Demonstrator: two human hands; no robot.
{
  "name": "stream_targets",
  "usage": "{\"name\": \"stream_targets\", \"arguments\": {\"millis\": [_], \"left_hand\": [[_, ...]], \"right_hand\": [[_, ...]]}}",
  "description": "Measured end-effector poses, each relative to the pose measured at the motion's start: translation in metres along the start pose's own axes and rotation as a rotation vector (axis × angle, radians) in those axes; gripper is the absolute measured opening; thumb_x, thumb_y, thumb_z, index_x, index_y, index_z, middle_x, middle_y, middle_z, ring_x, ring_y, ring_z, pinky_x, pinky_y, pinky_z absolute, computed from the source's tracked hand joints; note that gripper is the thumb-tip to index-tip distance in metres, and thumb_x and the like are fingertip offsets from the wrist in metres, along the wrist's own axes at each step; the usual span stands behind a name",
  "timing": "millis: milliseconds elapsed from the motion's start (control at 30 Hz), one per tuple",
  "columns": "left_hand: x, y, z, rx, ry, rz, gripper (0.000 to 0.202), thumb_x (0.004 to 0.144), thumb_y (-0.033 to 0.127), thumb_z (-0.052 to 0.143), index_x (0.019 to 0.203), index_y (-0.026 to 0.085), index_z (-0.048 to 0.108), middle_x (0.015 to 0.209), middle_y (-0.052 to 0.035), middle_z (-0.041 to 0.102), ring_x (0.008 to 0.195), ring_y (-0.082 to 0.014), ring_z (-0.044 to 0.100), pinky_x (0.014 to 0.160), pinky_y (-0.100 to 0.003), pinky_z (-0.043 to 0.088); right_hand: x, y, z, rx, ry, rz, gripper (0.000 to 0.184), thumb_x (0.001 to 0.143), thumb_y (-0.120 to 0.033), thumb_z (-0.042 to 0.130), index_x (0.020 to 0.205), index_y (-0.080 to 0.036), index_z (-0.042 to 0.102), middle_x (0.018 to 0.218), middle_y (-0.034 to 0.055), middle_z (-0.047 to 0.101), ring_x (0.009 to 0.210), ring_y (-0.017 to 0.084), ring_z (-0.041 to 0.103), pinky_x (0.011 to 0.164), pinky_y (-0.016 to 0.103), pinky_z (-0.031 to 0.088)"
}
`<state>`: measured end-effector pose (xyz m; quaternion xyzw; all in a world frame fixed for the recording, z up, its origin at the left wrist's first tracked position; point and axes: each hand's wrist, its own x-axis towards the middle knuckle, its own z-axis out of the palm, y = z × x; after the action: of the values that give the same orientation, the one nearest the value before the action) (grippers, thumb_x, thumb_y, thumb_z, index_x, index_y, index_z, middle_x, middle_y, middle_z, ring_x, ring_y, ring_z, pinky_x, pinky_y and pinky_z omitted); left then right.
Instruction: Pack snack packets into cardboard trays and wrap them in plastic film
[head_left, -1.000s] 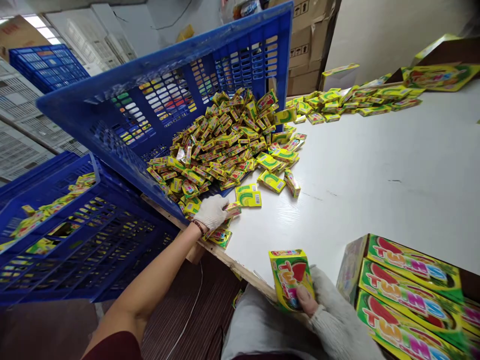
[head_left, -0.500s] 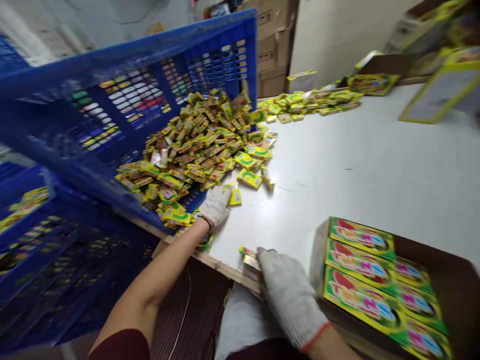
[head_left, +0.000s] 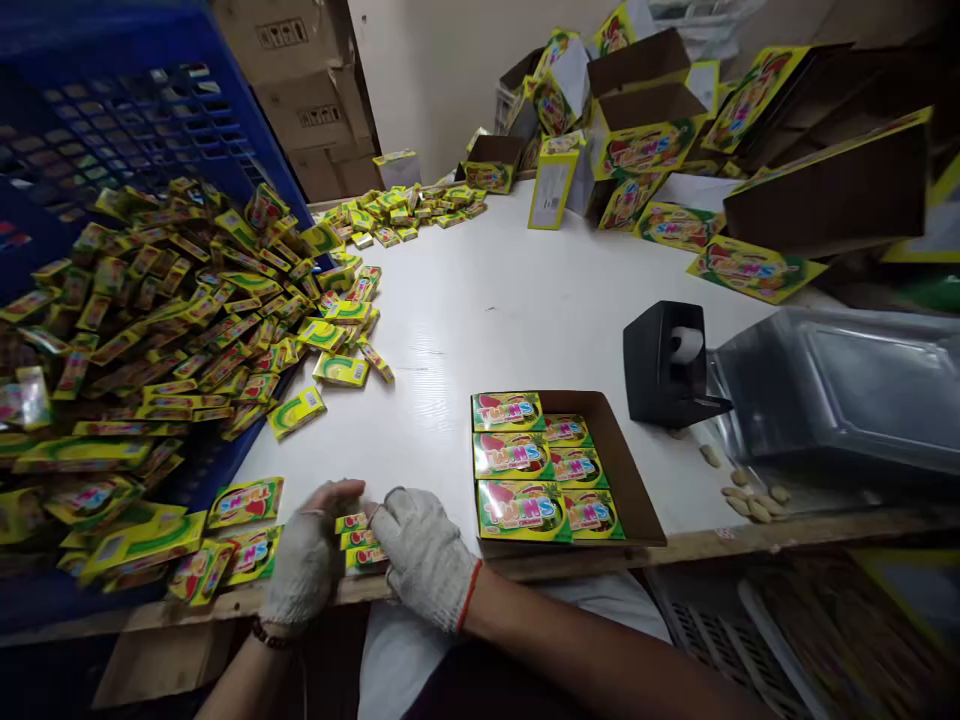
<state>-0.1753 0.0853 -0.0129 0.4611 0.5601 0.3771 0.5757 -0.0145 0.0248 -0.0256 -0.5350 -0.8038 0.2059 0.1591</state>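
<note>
Near the table's front edge, my gloved left hand (head_left: 304, 560) rests against the left side of a short row of small yellow-green candy boxes (head_left: 363, 550). My gloved right hand (head_left: 429, 555) closes on their right side, its fingertips meeting those of the left at the far end. Part of the row is hidden by the fingers. Just right of my hands stands an open brown carton (head_left: 622, 470), its left part filled with two columns of the same candy boxes, printed "TWINS". Beside my left hand lie several loose boxes (head_left: 246, 502).
A tipped blue crate (head_left: 247, 130) spills a big heap of candy boxes (head_left: 187, 300) onto the white table (head_left: 480, 320) at left. More boxes (head_left: 397, 212) lie at the back. A black tape dispenser (head_left: 664, 370), a clear plastic bin (head_left: 847, 380) and empty display cartons (head_left: 649, 135) occupy the right.
My view has swung to the right. My left hand has left the loose box by the heap and come back to the small row beside my right hand.
</note>
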Motion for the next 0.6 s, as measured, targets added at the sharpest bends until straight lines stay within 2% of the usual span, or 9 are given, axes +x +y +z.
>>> {"name": "stream_targets", "arguments": {"millis": [67, 100, 167, 233, 300, 367, 433, 533, 600], "left_hand": [[-0.009, -0.012, 0.012, -0.244, 0.211, -0.002, 0.046, 0.071, 0.061, 0.066, 0.094, 0.021, 0.072, 0.104, -0.0082, 0.075, 0.107, -0.0289, 0.068, 0.094, -0.041, 0.056], [-0.013, -0.017, 0.018, -0.321, 0.249, 0.017, 0.053, 0.072, 0.066, 0.065, 0.102, 0.022, 0.07, 0.114, -0.0085, 0.073, 0.114, -0.0287, 0.065, 0.098, -0.042, 0.054], [-0.02, -0.023, 0.03, -0.357, 0.196, 0.013, 0.069, 0.076, 0.072, 0.062, 0.125, 0.024, 0.061, 0.136, -0.0103, 0.063, 0.129, -0.0286, 0.057, 0.104, -0.044, 0.051], [-0.02, -0.024, 0.036, -0.383, 0.142, -0.011, 0.082, 0.08, 0.079, 0.052, 0.141, 0.025, 0.047, 0.147, -0.0126, 0.054, 0.135, -0.0279, 0.052, 0.108, -0.045, 0.048], [-0.015, -0.019, 0.033, -0.418, 0.131, -0.06, 0.082, 0.086, 0.081, 0.037, 0.145, 0.024, 0.04, 0.149, -0.0148, 0.051, 0.134, -0.0268, 0.053, 0.109, -0.046, 0.047], [-0.007, -0.01, 0.024, -0.431, 0.159, -0.101, 0.078, 0.09, 0.078, 0.024, 0.14, 0.022, 0.045, 0.146, -0.0168, 0.053, 0.13, -0.027, 0.057, 0.109, -0.048, 0.048], [-0.003, 0.001, 0.019, -0.367, 0.23, -0.05, 0.073, 0.093, 0.073, 0.02, 0.132, 0.021, 0.052, 0.141, -0.0174, 0.057, 0.127, -0.0277, 0.059, 0.108, -0.05, 0.048], [-0.009, 0.016, 0.033, -0.048, 0.32, 0.232, 0.054, 0.096, 0.062, 0.038, 0.118, 0.02, 0.063, 0.131, -0.0132, 0.064, 0.124, -0.0267, 0.06, 0.111, -0.047, 0.045], [-0.022, 0.024, 0.057, 0.217, 0.18, 0.482, 0.038, 0.098, 0.049, 0.048, 0.112, 0.02, 0.068, 0.125, -0.0106, 0.068, 0.121, -0.0245, 0.062, 0.111, -0.042, 0.045]], "right_hand": [[0.0, -0.002, -0.007, -0.038, -0.001, 0.02, 0.061, 0.086, -0.025, 0.059, 0.144, -0.012, 0.048, 0.122, 0.0168, 0.063, 0.106, 0.031, 0.058, 0.09, 0.046, 0.05], [0.0, -0.003, -0.008, -0.065, 0.013, 0.025, 0.062, 0.087, -0.026, 0.059, 0.146, -0.011, 0.046, 0.125, 0.018, 0.062, 0.109, 0.032, 0.056, 0.093, 0.049, 0.048], [0.002, -0.004, -0.006, -0.117, 0.028, 0.012, 0.064, 0.089, -0.029, 0.06, 0.148, -0.009, 0.043, 0.132, 0.0212, 0.059, 0.12, 0.036, 0.051, 0.101, 0.055, 0.042], [0.007, -0.006, -0.002, -0.169, 0.007, -0.002, 0.064, 0.089, -0.029, 0.061, 0.147, -0.008, 0.045, 0.133, 0.0234, 0.058, 0.125, 0.039, 0.048, 0.106, 0.06, 0.036], [0.012, -0.013, -0.002, -0.208, -0.05, 0.002, 0.054, 0.089, -0.021, 0.057, 0.141, -0.007, 0.051, 0.126, 0.0235, 0.062, 0.117, 0.038, 0.054, 0.104, 0.059, 0.038], [0.012, -0.02, -0.012, -0.189, -0.093, 0.02, 0.046, 0.086, -0.011, 0.053, 0.131, -0.007, 0.06, 0.116, 0.0218, 0.065, 0.104, 0.034, 0.06, 0.097, 0.055, 0.045], [0.004, -0.02, -0.037, -0.062, -0.04, 0.032, 0.046, 0.081, -0.009, 0.057, 0.127, -0.008, 0.063, 0.114, 0.0203, 0.067, 0.102, 0.033, 0.062, 0.095, 0.052, 0.048], [-0.021, 0.004, -0.099, 0.319, 0.16, 0.089, 0.055, 0.077, -0.017, 0.065, 0.131, -0.015, 0.061, 0.123, 0.0142, 0.067, 0.112, 0.03, 0.061, 0.101, 0.047, 0.049], [-0.043, 0.033, -0.147, 0.608, 0.167, 0.235, 0.053, 0.076, -0.028, 0.068, 0.129, -0.022, 0.063, 0.117, 0.0063, 0.07, 0.101, 0.026, 0.066, 0.093, 0.042, 0.054]]}}
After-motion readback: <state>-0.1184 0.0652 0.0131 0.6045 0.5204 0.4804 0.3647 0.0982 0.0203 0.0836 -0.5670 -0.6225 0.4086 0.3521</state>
